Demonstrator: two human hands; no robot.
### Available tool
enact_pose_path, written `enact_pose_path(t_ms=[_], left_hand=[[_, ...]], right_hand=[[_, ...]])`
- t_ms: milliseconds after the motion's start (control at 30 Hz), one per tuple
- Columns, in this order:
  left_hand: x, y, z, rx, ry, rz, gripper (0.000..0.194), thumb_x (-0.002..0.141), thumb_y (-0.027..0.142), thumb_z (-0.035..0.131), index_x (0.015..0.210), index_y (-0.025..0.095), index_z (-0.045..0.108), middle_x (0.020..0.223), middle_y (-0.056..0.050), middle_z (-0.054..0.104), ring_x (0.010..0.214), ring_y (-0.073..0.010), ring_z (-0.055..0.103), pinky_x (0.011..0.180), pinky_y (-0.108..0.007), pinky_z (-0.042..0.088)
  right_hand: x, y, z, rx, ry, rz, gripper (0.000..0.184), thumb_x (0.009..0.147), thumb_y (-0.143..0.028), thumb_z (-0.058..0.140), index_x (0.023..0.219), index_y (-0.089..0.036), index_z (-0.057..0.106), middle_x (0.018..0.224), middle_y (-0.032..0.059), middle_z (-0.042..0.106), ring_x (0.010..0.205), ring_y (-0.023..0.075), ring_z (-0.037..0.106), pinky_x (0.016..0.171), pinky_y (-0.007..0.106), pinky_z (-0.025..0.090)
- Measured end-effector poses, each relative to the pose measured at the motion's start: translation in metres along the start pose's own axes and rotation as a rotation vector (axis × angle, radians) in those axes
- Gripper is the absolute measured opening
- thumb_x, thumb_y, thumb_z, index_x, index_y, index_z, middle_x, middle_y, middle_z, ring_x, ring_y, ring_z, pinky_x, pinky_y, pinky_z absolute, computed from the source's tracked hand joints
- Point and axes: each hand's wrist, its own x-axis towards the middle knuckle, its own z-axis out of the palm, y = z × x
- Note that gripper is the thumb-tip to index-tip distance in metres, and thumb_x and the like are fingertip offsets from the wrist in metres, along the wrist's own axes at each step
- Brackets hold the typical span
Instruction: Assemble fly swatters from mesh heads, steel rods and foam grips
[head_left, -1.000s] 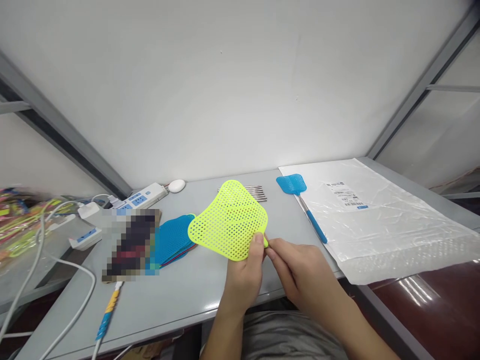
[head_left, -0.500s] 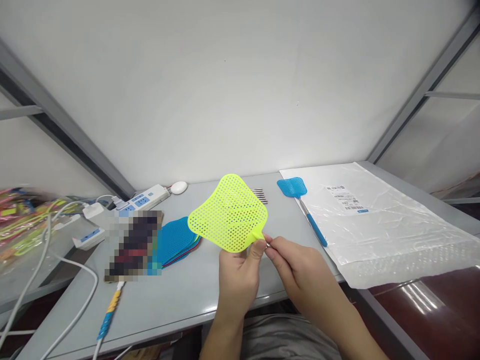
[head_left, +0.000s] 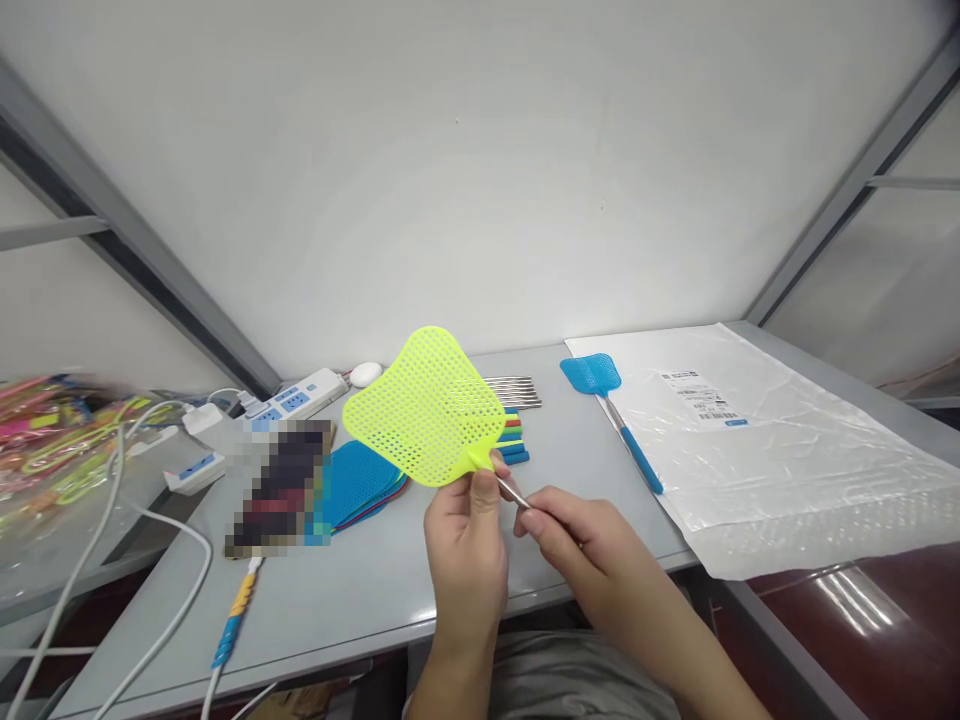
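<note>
A yellow-green perforated swatter head (head_left: 424,405) is held up at the middle of the frame, its neck pointing to the lower right. The left hand (head_left: 466,540) rises from the bottom centre, wrist upright, pinching the neck between thumb and fingers. A thin metal rod (head_left: 514,491) slants down from there; its join with the neck is partly hidden by the fingers. The right hand (head_left: 581,535) reaches in from the lower right, forearm diagonal, knuckles up, thumb and forefinger pinching the rod. Behind the head, near centre, lie coloured grips (head_left: 514,453) and a row of metal rods (head_left: 517,392). Left of centre is a stack of blue heads (head_left: 364,482). Right of centre, a blue swatter (head_left: 592,374) lies beside and partly over a white bubble bag (head_left: 780,450) on the grey table (head_left: 352,590).
</note>
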Motion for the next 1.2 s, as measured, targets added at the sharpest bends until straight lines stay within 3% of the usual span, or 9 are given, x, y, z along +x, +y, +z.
enact_pose_path(t_ms=[67,200,267,500,733,867,1000,1067,1200], left_hand=[[0.004,-0.002,-0.002,-0.002,0.014,0.014,0.029,0.091,0.046,0.061,0.091,0.018,0.069,0.091,-0.005,0.064,0.082,-0.0162,0.059,0.077,-0.028,0.049],[0.008,0.0,-0.005,0.035,-0.255,-0.02,0.027,0.095,0.042,0.057,0.091,0.018,0.071,0.095,-0.007,0.064,0.088,-0.0176,0.059,0.08,-0.029,0.048],[0.009,0.001,-0.004,0.009,-0.312,-0.001,0.027,0.096,0.039,0.054,0.088,0.019,0.071,0.094,-0.006,0.063,0.09,-0.0181,0.058,0.082,-0.03,0.047],[0.018,0.011,-0.012,-0.111,-0.053,0.198,0.025,0.092,0.034,0.062,0.076,0.018,0.071,0.081,-0.003,0.056,0.083,-0.0154,0.053,0.079,-0.029,0.045],[0.032,0.032,-0.03,-0.207,0.162,0.211,0.029,0.085,0.042,0.07,0.072,0.016,0.068,0.077,0.0,0.052,0.07,-0.0118,0.05,0.07,-0.027,0.047],[0.026,0.025,-0.015,-0.264,0.118,0.171,0.031,0.09,0.045,0.062,0.076,0.017,0.067,0.077,0.0,0.052,0.071,-0.0122,0.051,0.07,-0.026,0.047],[0.011,0.007,0.007,-0.217,-0.03,0.121,0.035,0.097,0.044,0.051,0.079,0.017,0.066,0.08,-0.003,0.054,0.078,-0.0146,0.052,0.076,-0.028,0.046],[0.005,0.002,0.013,-0.223,-0.071,0.117,0.035,0.098,0.041,0.049,0.077,0.018,0.064,0.078,-0.002,0.052,0.078,-0.015,0.052,0.076,-0.028,0.045],[0.003,0.009,0.01,-0.226,-0.012,0.188,0.035,0.099,0.039,0.048,0.075,0.017,0.062,0.077,-0.002,0.049,0.076,-0.0147,0.049,0.075,-0.028,0.043]], right_hand=[[0.001,0.0,0.001,-0.138,0.053,-0.055,0.026,0.1,-0.035,0.043,0.081,-0.021,0.053,0.067,-0.0048,0.049,0.06,0.0108,0.039,0.056,0.024,0.029],[0.005,0.0,-0.001,-0.219,0.084,-0.098,0.025,0.102,-0.033,0.039,0.085,-0.023,0.054,0.073,-0.0031,0.059,0.063,0.0126,0.047,0.059,0.026,0.032],[0.007,0.001,-0.003,-0.258,0.091,-0.124,0.026,0.102,-0.033,0.038,0.084,-0.023,0.055,0.075,-0.0026,0.06,0.065,0.0131,0.05,0.06,0.026,0.034],[-0.002,0.007,-0.006,-0.459,0.122,-0.219,0.025,0.101,-0.03,0.041,0.082,-0.023,0.056,0.071,-0.003,0.057,0.064,0.0125,0.05,0.06,0.027,0.033],[-0.013,0.014,-0.006,-0.574,0.092,-0.255,0.026,0.102,-0.029,0.04,0.083,-0.023,0.057,0.067,-0.0027,0.055,0.059,0.0125,0.049,0.056,0.027,0.03],[-0.01,0.018,-0.008,-0.642,0.164,-0.312,0.023,0.102,-0.028,0.04,0.094,-0.023,0.061,0.069,-0.0012,0.056,0.062,0.0138,0.052,0.058,0.028,0.031],[-0.006,0.018,-0.014,-0.673,0.234,-0.355,0.021,0.101,-0.028,0.041,0.098,-0.022,0.061,0.07,-0.0008,0.055,0.062,0.014,0.051,0.058,0.028,0.03],[-0.007,0.016,-0.016,-0.666,0.209,-0.351,0.021,0.101,-0.027,0.041,0.094,-0.021,0.06,0.069,-0.0012,0.053,0.061,0.0137,0.05,0.058,0.028,0.029],[-0.01,0.011,-0.017,-0.642,0.113,-0.343,0.024,0.102,-0.026,0.039,0.085,-0.021,0.056,0.067,-0.0022,0.05,0.059,0.0128,0.047,0.057,0.028,0.028]])
